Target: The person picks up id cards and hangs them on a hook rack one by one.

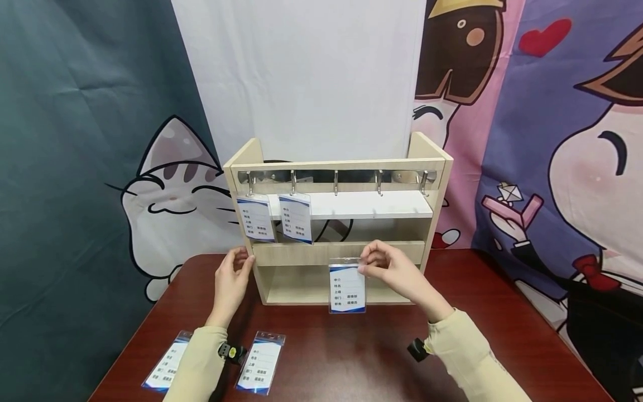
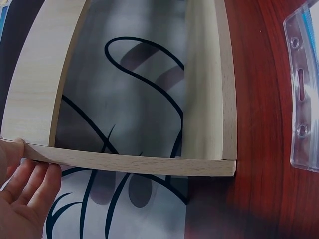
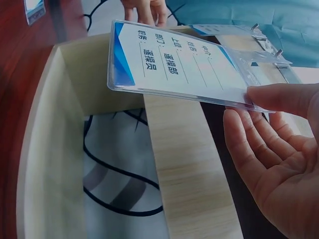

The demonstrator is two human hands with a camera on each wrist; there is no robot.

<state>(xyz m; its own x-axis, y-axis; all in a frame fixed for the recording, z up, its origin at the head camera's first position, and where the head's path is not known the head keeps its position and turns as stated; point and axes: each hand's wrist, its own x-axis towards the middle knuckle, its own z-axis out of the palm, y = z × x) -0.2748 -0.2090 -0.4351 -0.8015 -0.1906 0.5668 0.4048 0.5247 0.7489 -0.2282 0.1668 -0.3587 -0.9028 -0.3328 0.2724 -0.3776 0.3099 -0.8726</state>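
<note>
My right hand [image 1: 397, 273] pinches a clear badge holder [image 1: 347, 287] by its upper right corner, thumb on one face and fingers behind. The badge, a white card with blue corners and printed text, hangs upright before the lower part of a wooden hook rack [image 1: 338, 254]. In the right wrist view the badge [image 3: 174, 59] looks tilted, top edge toward the hand. My left hand [image 1: 233, 283] grips the edge of the rack's left side panel. The left wrist view shows thumb and fingers on either side of that panel [image 2: 129, 163]. Two badges [image 1: 257, 219] hang from the rack's left hooks.
Several metal hooks [image 1: 336, 183] line the rack's upper bar; the middle and right ones carry nothing. Two more badges lie on the dark red table [image 1: 321, 357], one badge [image 1: 260, 363] beside my left wrist, another [image 1: 168, 363] partly under the left sleeve. Printed cloth hangs behind.
</note>
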